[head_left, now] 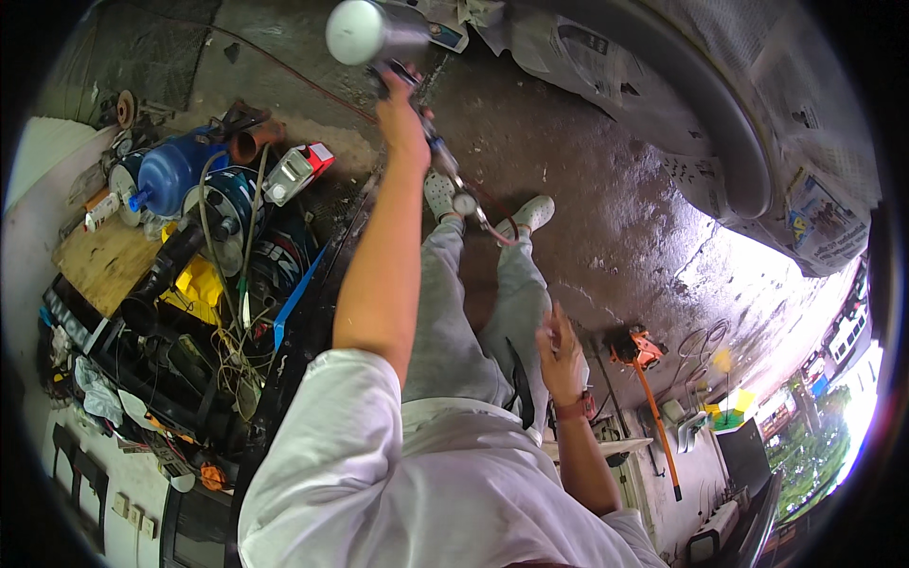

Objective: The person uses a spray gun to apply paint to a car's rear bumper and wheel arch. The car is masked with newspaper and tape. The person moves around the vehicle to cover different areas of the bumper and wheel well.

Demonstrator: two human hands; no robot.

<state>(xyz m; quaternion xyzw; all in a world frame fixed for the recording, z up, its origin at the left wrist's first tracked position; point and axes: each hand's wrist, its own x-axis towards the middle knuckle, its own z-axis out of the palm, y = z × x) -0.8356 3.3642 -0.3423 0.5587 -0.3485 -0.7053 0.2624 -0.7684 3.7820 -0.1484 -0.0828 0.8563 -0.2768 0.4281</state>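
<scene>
While L hand [403, 123] has the spray gun [381, 74] by its grip, arm reaching well fwd, gun is up over the concrete floor [587, 199], nr the floor's far edge & just L of the papered panel. L fingers wrapped round the grip; can't tell if one is on the trigger. Cup [356, 32] w/ white round end sits on top of gun, a bit blurred. Below the grip: metal fitting, round gauge [464, 203], then reddish hose [508, 239] curving off by the shoes [535, 214].

R hand [564, 358] is free, beside R thigh, fingers extended & not closed on anything, slightly blurred; red band [570, 411] on wrist.

Panel side: newspaper [592, 66] masking around a curved grey strip [739, 142], along floor's far R edge.

Floor's L edge: clutter pile. Wooden board [104, 254] there; blue jug [175, 175] on its side just past board's far R corner, red/white can [298, 173] tilted farther R, yellow item [197, 287] nr board's R edge.

Floor's near R part: orange jack [639, 348] w/ long orange handle [661, 435], coiled cable [703, 341] nr it.
</scene>
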